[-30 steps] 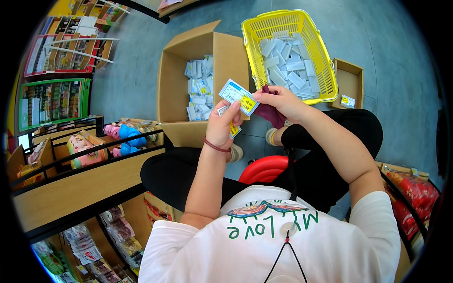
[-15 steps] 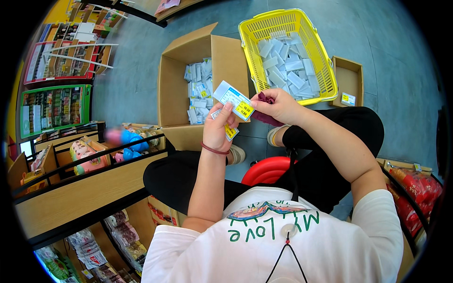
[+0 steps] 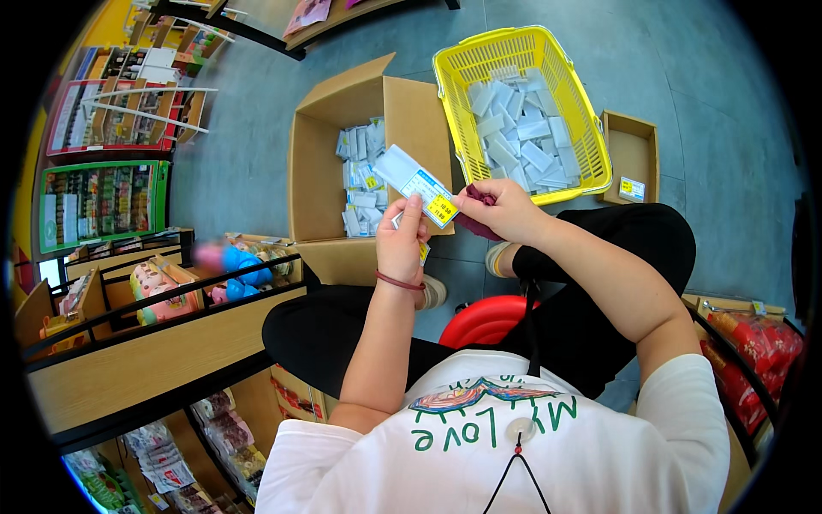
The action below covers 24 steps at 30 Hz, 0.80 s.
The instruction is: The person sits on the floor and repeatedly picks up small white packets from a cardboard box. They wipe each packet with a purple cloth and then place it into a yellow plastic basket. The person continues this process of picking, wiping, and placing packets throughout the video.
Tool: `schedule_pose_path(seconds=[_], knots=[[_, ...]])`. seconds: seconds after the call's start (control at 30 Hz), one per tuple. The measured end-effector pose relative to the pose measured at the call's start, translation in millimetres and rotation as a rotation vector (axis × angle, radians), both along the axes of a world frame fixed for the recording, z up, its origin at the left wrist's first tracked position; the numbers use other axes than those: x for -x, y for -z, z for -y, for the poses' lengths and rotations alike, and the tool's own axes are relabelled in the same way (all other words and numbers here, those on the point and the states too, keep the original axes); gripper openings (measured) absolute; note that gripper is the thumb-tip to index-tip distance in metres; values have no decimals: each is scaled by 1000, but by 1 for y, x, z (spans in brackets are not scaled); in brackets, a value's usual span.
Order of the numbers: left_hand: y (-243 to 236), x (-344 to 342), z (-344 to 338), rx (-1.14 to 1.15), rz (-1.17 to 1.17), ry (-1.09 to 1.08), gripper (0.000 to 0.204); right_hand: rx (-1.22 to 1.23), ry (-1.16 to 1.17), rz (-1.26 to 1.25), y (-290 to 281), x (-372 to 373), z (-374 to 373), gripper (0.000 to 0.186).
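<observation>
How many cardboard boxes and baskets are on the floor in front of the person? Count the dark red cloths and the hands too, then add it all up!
Brown cardboard boxes (large open box, small shallow box): 2
Yellow slatted plastic basket: 1
Dark red cloth: 1
Bare hands (left hand, right hand): 2
Total: 6

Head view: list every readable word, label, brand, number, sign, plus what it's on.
Locations only, no transcription:
White shirt: large green letters, upside down, readable.
Price tag in the left hand: larger digits on yellow readable; fine print too small.
Label in the shallow cardboard tray: too small.
Tags in the cardboard box: too small.
Shelf packets: too small or blurred.
</observation>
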<state>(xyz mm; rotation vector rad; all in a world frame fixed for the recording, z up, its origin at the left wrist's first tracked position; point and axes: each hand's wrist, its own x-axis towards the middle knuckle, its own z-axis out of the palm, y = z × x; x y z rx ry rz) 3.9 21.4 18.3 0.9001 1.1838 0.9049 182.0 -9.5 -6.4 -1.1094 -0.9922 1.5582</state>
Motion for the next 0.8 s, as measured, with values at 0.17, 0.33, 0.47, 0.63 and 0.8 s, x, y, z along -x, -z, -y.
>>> schedule_pose_path(seconds=[0.17, 0.33, 0.47, 0.63, 0.8], knots=[[1, 6, -13, 68, 273, -55, 19, 29, -52, 45, 3, 2, 3, 25], [2, 18, -22, 127, 399, -190, 20, 47, -129, 137, 2, 3, 6, 26], [10, 24, -25, 195, 404, -224, 24, 110, -208, 118, -3, 5, 8, 27], [18, 20, -19, 256, 467, -117, 27, 208, -213, 124, 0, 9, 8, 29], [13, 3, -12, 306, 408, -145, 28, 223, -196, 141, 1, 10, 10, 31]])
